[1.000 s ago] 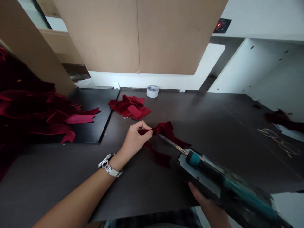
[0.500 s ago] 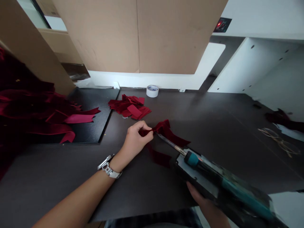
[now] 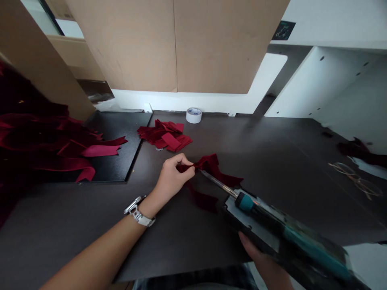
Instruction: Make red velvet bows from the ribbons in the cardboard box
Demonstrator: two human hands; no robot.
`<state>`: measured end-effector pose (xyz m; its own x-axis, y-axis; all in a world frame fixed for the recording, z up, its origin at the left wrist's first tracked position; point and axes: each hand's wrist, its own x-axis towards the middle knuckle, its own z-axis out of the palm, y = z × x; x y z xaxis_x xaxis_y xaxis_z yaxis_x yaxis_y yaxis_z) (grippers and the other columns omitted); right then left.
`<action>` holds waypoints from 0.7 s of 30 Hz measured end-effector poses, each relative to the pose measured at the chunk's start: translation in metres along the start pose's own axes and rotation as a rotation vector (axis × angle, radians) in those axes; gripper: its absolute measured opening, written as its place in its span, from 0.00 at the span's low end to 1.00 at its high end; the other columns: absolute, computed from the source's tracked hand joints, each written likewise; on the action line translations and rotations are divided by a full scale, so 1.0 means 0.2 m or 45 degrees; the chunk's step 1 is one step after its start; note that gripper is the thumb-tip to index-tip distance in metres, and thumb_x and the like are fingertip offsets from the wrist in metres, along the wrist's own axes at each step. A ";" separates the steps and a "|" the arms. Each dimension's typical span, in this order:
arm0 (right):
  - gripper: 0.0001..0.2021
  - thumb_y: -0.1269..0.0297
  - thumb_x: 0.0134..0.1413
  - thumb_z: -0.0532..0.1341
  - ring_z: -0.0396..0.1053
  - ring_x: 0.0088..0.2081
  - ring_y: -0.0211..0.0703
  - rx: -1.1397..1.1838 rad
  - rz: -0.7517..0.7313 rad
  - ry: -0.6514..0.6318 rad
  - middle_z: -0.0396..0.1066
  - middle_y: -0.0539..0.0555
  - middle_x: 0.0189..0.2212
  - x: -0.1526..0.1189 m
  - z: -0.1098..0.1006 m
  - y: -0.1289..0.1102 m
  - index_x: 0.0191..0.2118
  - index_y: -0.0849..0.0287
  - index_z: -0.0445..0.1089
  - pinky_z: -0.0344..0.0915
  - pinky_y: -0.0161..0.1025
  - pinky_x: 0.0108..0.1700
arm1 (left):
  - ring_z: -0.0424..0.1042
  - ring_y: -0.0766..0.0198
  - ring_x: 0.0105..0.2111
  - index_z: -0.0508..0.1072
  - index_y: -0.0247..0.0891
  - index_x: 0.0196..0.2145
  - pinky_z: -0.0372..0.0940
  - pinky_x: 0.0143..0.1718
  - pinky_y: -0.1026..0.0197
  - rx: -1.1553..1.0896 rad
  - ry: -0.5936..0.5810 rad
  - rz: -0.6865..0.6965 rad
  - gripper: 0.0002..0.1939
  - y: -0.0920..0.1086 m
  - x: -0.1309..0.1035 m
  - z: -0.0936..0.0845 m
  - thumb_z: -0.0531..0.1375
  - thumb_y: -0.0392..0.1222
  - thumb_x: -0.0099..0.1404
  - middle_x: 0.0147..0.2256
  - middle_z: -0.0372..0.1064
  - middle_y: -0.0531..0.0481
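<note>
My left hand (image 3: 176, 174), with a watch at its wrist, pinches the middle of a dark red velvet bow (image 3: 210, 164) above the table. The bow's loop and tails spread to the right and below my fingers. A long black and teal tool (image 3: 266, 217) with a thin metal shaft points up and left, its tip at the bow's centre beside my fingertips. My right hand (image 3: 260, 257) holds the tool from underneath; most of its fingers are hidden behind the tool body.
Short red ribbon pieces (image 3: 166, 135) lie in a pile near a white tape roll (image 3: 194, 115). Many red bows (image 3: 60, 141) cover a black board (image 3: 121, 161) at left. Glasses (image 3: 356, 179) rest at right. Cardboard (image 3: 175, 48) stands behind.
Both hands, the bow and the tool hold almost the same place. The red light on the black panel at the upper right no longer shows.
</note>
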<state>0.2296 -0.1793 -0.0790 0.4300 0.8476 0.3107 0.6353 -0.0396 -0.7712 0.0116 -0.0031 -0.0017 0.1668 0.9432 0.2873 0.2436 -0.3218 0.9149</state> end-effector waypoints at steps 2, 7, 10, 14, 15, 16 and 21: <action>0.16 0.60 0.57 0.61 0.58 0.60 0.54 0.023 -0.001 0.010 0.73 0.47 0.46 0.00 0.00 0.01 0.52 0.46 0.72 0.59 0.47 0.61 | 0.59 0.70 0.19 0.66 0.38 0.21 0.54 0.22 0.66 -0.094 -0.001 -0.089 0.06 -0.01 0.01 0.00 0.60 0.37 0.52 0.17 0.61 0.58; 0.15 0.56 0.64 0.56 0.64 0.54 0.52 0.116 -0.014 0.014 0.67 0.55 0.52 0.02 -0.01 0.00 0.52 0.55 0.69 0.63 0.52 0.56 | 0.60 0.71 0.16 0.66 0.38 0.21 0.54 0.20 0.68 -0.232 0.018 -0.195 0.07 -0.02 0.01 -0.01 0.61 0.38 0.52 0.16 0.62 0.59; 0.16 0.55 0.64 0.56 0.66 0.51 0.50 0.176 -0.017 0.027 0.65 0.58 0.53 0.01 -0.01 -0.02 0.52 0.57 0.67 0.65 0.52 0.52 | 0.58 0.72 0.16 0.66 0.38 0.21 0.53 0.19 0.68 -0.245 0.007 -0.205 0.07 -0.01 0.01 0.00 0.61 0.39 0.52 0.15 0.61 0.59; 0.14 0.56 0.60 0.61 0.65 0.53 0.51 0.229 -0.001 0.106 0.69 0.54 0.49 -0.02 0.01 -0.01 0.49 0.55 0.71 0.63 0.52 0.55 | 0.59 0.71 0.16 0.66 0.37 0.22 0.53 0.19 0.68 -0.229 0.007 -0.192 0.07 -0.01 0.01 0.00 0.61 0.40 0.51 0.16 0.61 0.59; 0.12 0.58 0.57 0.63 0.64 0.54 0.51 0.240 0.007 0.133 0.71 0.51 0.47 -0.02 0.02 0.00 0.46 0.52 0.73 0.63 0.51 0.57 | 0.59 0.71 0.16 0.66 0.37 0.22 0.53 0.19 0.68 -0.218 0.007 -0.184 0.07 -0.01 0.01 0.00 0.61 0.41 0.51 0.16 0.61 0.59; 0.10 0.59 0.54 0.65 0.63 0.55 0.51 0.254 0.014 0.158 0.73 0.47 0.43 -0.03 0.03 0.00 0.43 0.49 0.75 0.62 0.49 0.58 | 0.59 0.71 0.16 0.66 0.37 0.22 0.53 0.19 0.68 -0.205 0.008 -0.174 0.07 -0.01 0.01 0.00 0.61 0.41 0.51 0.16 0.61 0.59; 0.12 0.68 0.40 0.68 0.62 0.56 0.52 0.385 0.038 0.237 0.74 0.42 0.36 -0.01 0.06 0.08 0.33 0.43 0.76 0.63 0.46 0.57 | 0.59 0.71 0.18 0.66 0.37 0.21 0.53 0.21 0.67 -0.125 0.026 -0.072 0.07 -0.01 0.01 0.00 0.60 0.39 0.51 0.17 0.61 0.58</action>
<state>0.2311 -0.1742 -0.0983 0.5728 0.7363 0.3602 0.4143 0.1191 -0.9023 0.0106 -0.0010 -0.0036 0.1361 0.9614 0.2391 0.1573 -0.2593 0.9529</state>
